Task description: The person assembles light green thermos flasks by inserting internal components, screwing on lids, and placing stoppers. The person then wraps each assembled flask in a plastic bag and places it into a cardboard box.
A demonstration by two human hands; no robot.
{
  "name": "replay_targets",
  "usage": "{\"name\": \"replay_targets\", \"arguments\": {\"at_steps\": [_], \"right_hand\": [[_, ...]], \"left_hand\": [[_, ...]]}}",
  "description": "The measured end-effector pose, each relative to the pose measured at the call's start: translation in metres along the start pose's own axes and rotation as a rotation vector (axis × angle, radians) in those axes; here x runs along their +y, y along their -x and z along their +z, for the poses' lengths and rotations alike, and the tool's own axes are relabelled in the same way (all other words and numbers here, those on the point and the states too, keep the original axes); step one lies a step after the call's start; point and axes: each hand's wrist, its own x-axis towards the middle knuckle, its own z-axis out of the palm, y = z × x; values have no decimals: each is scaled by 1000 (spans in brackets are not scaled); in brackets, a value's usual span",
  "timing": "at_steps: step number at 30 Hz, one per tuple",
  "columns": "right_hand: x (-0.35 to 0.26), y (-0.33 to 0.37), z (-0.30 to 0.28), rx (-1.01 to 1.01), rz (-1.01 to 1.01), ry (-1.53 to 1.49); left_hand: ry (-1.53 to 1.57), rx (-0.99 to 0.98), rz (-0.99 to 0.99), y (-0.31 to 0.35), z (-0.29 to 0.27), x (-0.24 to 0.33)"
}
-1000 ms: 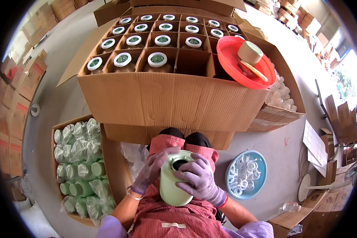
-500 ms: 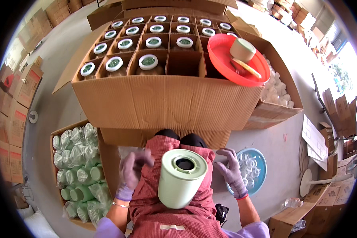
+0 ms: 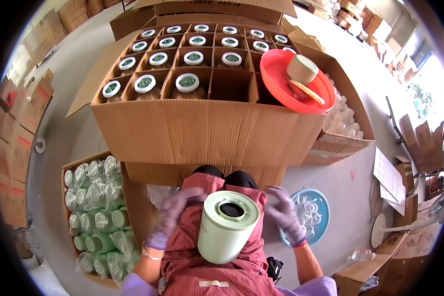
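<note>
A pale green cylindrical container (image 3: 226, 237) rests tilted on my lap, over the red apron (image 3: 192, 256). Its round top has a raised rim and a dark hole in the centre. My left hand (image 3: 175, 212), in a thin purple-grey glove, is open beside it, fingers stretched toward its upper left edge. On the other side my right hand (image 3: 285, 214), gloved alike, is open with its fingers bent toward the container. Neither hand holds anything, and a small gap shows between each and the container.
Ahead, a divided cardboard box (image 3: 207, 130) holds several jars with white-rimmed green lids (image 3: 187, 83). A red basin (image 3: 276, 74) sits on its right corner. A box of wrapped green containers (image 3: 101, 241) stands at left; a blue basin (image 3: 324, 217) of clear rings at right.
My left hand has moved right, toward the container, its fingers straighter. My right hand has come slightly closer to it too. The container remains on my lap.
</note>
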Motion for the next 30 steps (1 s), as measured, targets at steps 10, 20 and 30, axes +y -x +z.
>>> {"name": "replay_targets", "arguments": {"at_steps": [10, 20, 30], "right_hand": [[-64, -35, 21, -146, -299, -321], [-127, -98, 40, 138, -355, -310], [-175, -228, -35, 223, -355, 524]], "left_hand": [[-613, -441, 250, -38, 1, 18], [-280, 121, 335, -48, 34, 42], [-345, -145, 334, -53, 25, 26]]}}
